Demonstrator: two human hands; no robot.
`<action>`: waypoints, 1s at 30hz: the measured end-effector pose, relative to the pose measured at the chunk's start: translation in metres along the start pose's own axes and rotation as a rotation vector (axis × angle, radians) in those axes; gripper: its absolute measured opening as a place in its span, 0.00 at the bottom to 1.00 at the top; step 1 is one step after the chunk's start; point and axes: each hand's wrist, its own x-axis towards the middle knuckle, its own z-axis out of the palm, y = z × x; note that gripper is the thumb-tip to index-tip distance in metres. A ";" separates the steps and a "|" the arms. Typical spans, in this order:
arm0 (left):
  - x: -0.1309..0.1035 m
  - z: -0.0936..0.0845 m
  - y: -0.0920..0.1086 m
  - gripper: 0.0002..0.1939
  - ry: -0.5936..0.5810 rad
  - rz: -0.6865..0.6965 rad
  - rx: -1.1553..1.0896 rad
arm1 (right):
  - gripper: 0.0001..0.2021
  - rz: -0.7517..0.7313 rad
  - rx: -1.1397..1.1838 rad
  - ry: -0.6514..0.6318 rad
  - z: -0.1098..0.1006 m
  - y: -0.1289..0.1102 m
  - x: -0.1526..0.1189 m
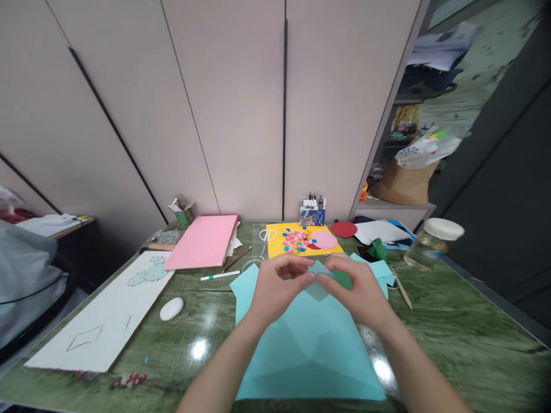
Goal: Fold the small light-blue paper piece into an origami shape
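Note:
Between my two hands is a small piece of folded light-blue paper [317, 268], its pointed top showing a centre crease. My left hand [284, 281] pinches its left side with thumb and fingers. On the right side, my right hand [355, 281] grips it the same way, the two thumbs close together. Below my hands lies a large light-blue sheet [307, 355] flat on the table, with faint crease lines. More light-blue paper [245, 285] sticks out left of my left wrist. A green piece [343, 279] shows partly behind my right thumb.
A yellow sheet [275, 248] bears pink and blue pieces [297, 238]. Scissors [267, 236], a green-white marker [220, 276], a pink folder [202, 241], a white oval object [171, 308] and a cactus drawing [103, 310] lie leftward. A lidded jar [433, 244] and a pencil-like stick [401, 288] are at right.

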 end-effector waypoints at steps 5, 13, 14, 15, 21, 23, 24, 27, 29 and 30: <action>0.001 -0.003 -0.004 0.09 -0.021 -0.046 -0.082 | 0.10 -0.050 -0.041 -0.043 0.001 -0.001 -0.002; 0.007 -0.011 -0.018 0.12 -0.063 0.010 0.156 | 0.12 0.155 0.106 -0.056 0.015 0.015 -0.003; 0.009 -0.016 -0.025 0.14 -0.088 -0.004 0.290 | 0.13 0.194 0.104 -0.050 0.020 0.025 -0.004; 0.010 -0.022 -0.033 0.16 -0.079 -0.023 0.351 | 0.13 0.224 0.099 -0.046 0.025 0.037 -0.007; -0.008 -0.080 -0.090 0.17 0.132 -0.220 0.743 | 0.14 0.444 0.055 -0.048 0.049 0.106 -0.030; -0.021 -0.092 -0.106 0.21 0.202 -0.303 0.871 | 0.12 0.511 0.024 -0.041 0.053 0.121 -0.036; -0.027 -0.096 -0.114 0.24 0.228 -0.337 0.924 | 0.12 0.540 0.009 -0.028 0.054 0.127 -0.039; -0.040 -0.096 -0.131 0.33 0.259 -0.403 1.027 | 0.14 0.599 -0.035 0.047 0.052 0.138 -0.050; -0.045 -0.093 -0.139 0.37 0.275 -0.407 1.056 | 0.15 0.604 -0.071 0.131 0.048 0.143 -0.061; -0.046 -0.091 -0.143 0.38 0.287 -0.402 1.063 | 0.15 0.600 -0.092 0.177 0.046 0.144 -0.067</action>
